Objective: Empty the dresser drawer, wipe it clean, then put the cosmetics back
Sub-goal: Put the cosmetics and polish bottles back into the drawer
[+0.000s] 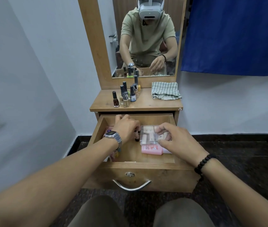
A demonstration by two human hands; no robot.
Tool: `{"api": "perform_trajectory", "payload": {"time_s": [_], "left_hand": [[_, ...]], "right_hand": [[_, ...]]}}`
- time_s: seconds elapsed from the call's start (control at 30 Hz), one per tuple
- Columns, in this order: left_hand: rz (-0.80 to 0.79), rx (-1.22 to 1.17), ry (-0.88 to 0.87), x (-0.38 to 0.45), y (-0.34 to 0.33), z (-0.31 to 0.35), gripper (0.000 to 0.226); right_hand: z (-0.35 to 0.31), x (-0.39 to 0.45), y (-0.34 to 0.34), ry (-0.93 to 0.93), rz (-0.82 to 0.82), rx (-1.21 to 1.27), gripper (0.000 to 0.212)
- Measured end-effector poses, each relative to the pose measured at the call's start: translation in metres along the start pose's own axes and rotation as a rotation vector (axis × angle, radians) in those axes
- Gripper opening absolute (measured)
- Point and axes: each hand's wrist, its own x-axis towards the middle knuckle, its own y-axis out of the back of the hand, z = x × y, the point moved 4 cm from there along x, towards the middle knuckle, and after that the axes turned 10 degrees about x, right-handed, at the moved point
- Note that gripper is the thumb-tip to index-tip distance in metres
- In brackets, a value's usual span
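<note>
Two hands are inside the open wooden drawer [169,176]: a small dark bottle [137,137] is pinched by the left hand [126,126], and the clear plastic case [148,134] by the right hand [177,140].

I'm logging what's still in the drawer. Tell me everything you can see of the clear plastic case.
The clear case is a flat, rectangular box of transparent plastic that lies lid-up in the right half of the open drawer. Through the lid show several beige or cream items, some tube- or bottle-shaped; what they are cannot be told. Its near edge overlaps a pink packet. The right hand pinches its right side, thumb at the near corner. The left hand is just left of it, over a small dark bottle.
</note>
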Motion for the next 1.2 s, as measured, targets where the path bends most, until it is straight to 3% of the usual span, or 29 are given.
{"api": "perform_trajectory", "payload": {"time_s": [0.3,0.47,0.53,0.6,0.67,0.77,0.97,1.2], "left_hand": [[0.011,-0.055,-0.03,0.0,0.002,0.001,0.027],[0.238,-0.079,-0.099,-0.005,0.04,-0.011,0.022],[0.399,-0.127,0.011,-0.002,0.058,-0.035,0.024],[0.498,-0.21,0.235,0.004,0.07,-0.068,0.029],[0.396,-0.228,0.366,0.013,0.068,-0.094,0.035],[0.222,-0.213,0.326,0.022,0.055,-0.106,0.043],[0.317,-0.242,0.324,0.018,0.057,-0.106,0.016],[0.423,-0.306,0.301,-0.007,0.079,-0.09,0.012]], "right_hand": [[0.001,0.0,0.0,-0.002,-0.012,-0.006,0.028],[-0.001,0.0,0.001,0.012,0.0,-0.002,0.027],[-0.002,-0.001,0.001,0.017,0.004,0.001,0.027],[-0.003,-0.002,0.001,0.018,0.007,0.003,0.027],[-0.003,-0.002,0.001,0.014,0.009,0.004,0.027],[-0.002,-0.002,0.003,0.0,0.013,0.014,0.026],[-0.001,-0.003,0.004,-0.005,0.013,0.014,0.026],[-0.003,-0.002,0.005,-0.003,0.014,0.023,0.026]]}}
